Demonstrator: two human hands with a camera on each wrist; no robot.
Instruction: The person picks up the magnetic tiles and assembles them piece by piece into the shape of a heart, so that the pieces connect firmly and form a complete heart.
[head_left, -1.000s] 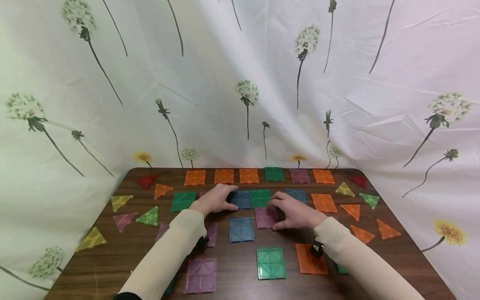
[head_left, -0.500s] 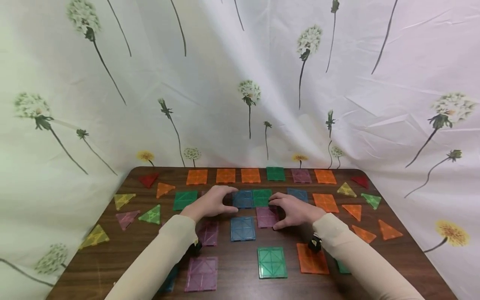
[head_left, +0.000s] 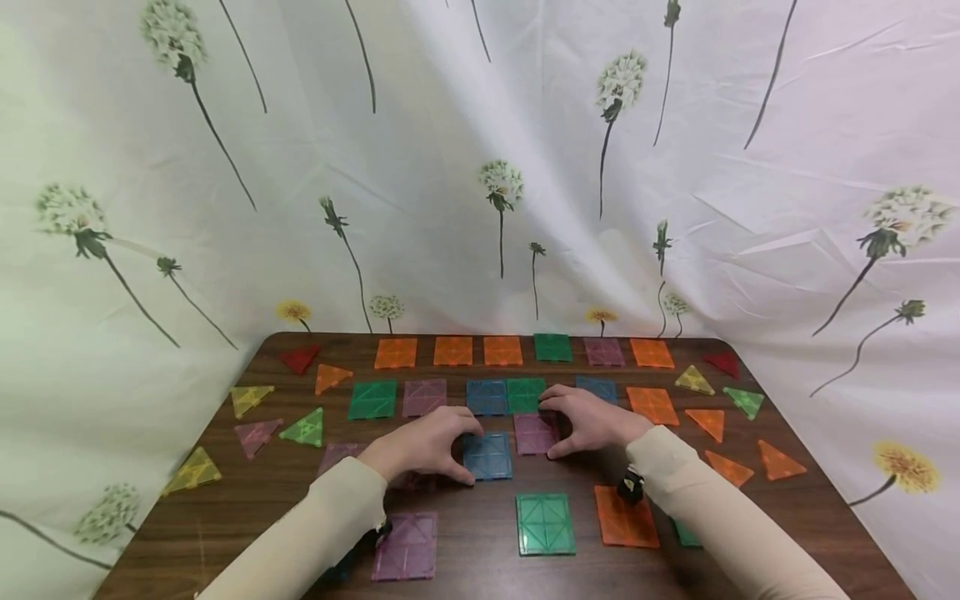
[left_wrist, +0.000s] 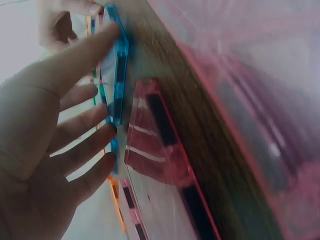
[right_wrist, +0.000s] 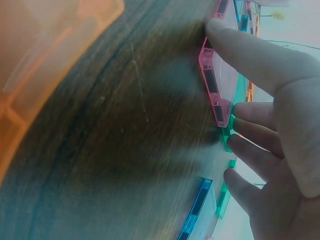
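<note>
Tile-joining seems underway: the left hand (head_left: 429, 446), spread, spans the nearer blue square (head_left: 491, 457), at eight o'clock from the purple square (head_left: 533, 434) that the spread right hand (head_left: 596, 419) apparently touches. Next likely calls for sliding blue toward twelve.

Left hand (head_left: 422, 446) and right hand (head_left: 592, 419) reach out
Thumbs (right_wrist: 250, 50) stand apart from bent fingers (left_wrist: 85, 142). Both arms (head_left: 318, 521) point forward.
</note>
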